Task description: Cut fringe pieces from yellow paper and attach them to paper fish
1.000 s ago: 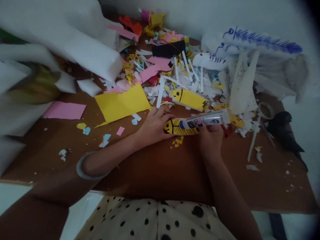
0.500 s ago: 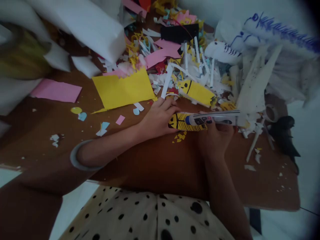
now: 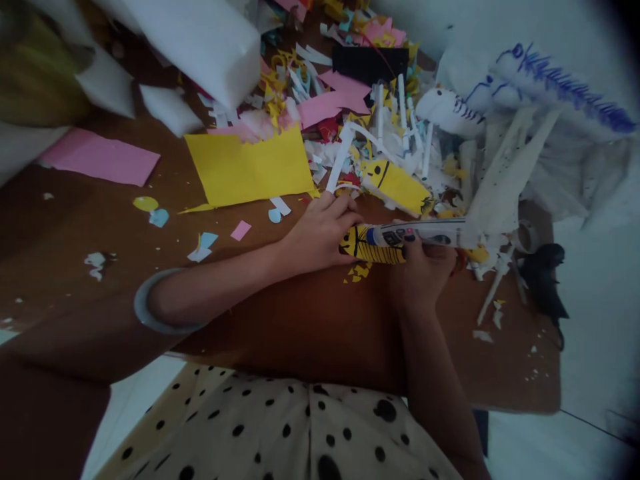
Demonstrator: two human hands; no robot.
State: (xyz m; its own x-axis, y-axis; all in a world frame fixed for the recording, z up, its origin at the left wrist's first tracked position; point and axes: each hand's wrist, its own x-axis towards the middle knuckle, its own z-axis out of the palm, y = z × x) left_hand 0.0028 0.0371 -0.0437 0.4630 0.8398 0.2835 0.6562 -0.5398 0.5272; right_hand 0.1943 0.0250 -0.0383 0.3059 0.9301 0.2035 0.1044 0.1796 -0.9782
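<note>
My left hand (image 3: 323, 230) holds the left end of a yellow paper cutout (image 3: 375, 253) with a drawn face and black stripes, pressing it near the table's surface. My right hand (image 3: 425, 270) grips a white, marker-like tube (image 3: 440, 232) with dark print and a blue end. That tube lies across the upper side of the striped cutout, its blue end pointing at my left hand. Small yellow scraps (image 3: 358, 272) are just below the cutout. Behind it rests a second yellow cutout (image 3: 397, 187) with a face.
A yellow sheet (image 3: 255, 167) and a pink sheet (image 3: 103, 157) lie on the brown table (image 3: 320, 327). Heaped paper scraps and white rolled sticks (image 3: 403, 110) spread behind. White foam (image 3: 200, 47) is at back left; a black object (image 3: 545, 280) and tape roll (image 3: 527, 237) are right.
The view has shifted slightly, so the table's right side sits further left. My right hand has moved a little left along the tube, its thumb now showing on top. My left hand keeps its hold.
</note>
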